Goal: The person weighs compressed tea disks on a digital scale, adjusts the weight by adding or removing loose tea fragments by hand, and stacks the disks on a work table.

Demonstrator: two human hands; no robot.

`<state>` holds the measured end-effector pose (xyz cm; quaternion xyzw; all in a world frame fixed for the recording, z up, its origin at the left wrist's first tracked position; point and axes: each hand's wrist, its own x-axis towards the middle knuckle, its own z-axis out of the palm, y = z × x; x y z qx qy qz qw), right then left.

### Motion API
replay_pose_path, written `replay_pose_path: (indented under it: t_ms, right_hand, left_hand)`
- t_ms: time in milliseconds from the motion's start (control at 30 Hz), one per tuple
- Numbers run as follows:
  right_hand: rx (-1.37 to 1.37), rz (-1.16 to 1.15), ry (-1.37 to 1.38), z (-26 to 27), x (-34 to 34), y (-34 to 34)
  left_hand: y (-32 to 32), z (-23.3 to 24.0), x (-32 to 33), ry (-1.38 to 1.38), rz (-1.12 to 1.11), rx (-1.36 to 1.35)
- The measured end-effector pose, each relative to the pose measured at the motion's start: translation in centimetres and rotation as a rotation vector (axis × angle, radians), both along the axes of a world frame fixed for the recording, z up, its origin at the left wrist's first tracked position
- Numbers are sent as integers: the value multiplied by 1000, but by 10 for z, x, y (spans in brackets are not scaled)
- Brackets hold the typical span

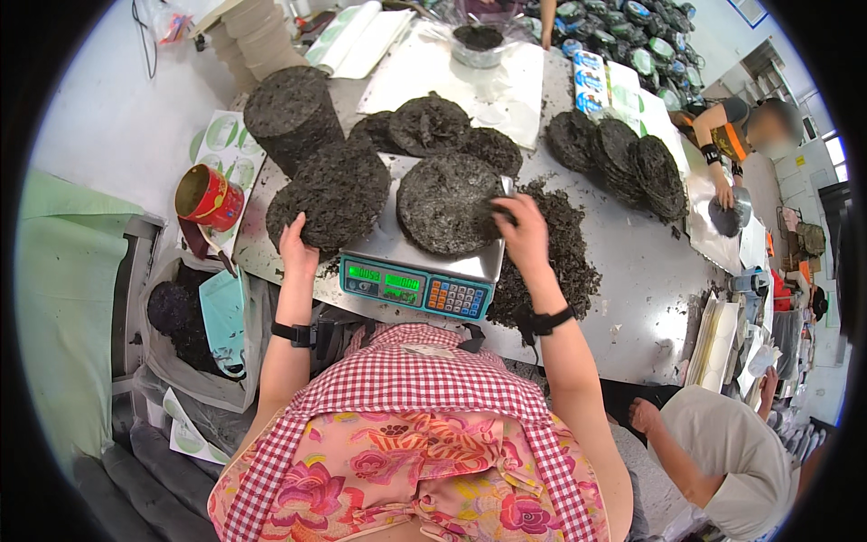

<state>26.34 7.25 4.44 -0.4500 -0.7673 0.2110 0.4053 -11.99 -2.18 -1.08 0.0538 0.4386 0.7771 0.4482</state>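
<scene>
A round, flat cake of dried seaweed [447, 203] lies on the steel pan of a digital scale [416, 288], whose green display is lit. My right hand [521, 227] is at this cake's right edge with a small dark bit at its fingertips; whether it grips that bit is unclear. My left hand [298, 244] touches the lower left edge of another dark cake [339, 196], left of the scale. Its thumb and fingers rest along that edge. Loose dark seaweed [555, 251] is heaped right of the scale, partly behind my right forearm.
A tall stack of cakes [288, 115] stands behind on the left, near a red tin [210, 196]. More cakes [430, 125] lie behind the scale, others [620, 159] farther right. A lined bin [254, 339] is at left. Co-workers are at the far side and right.
</scene>
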Motion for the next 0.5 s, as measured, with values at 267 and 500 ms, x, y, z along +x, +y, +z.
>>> replay_pose_path:
  t_ms: [267,500]
  right_hand:
    - [13,129,-239,26,-49,4]
    - [-254,-586,51,-127,144,5]
  left_hand:
    - [-7,4,-3,5,2,42]
    - [-58,-8,-38,-127,112,37]
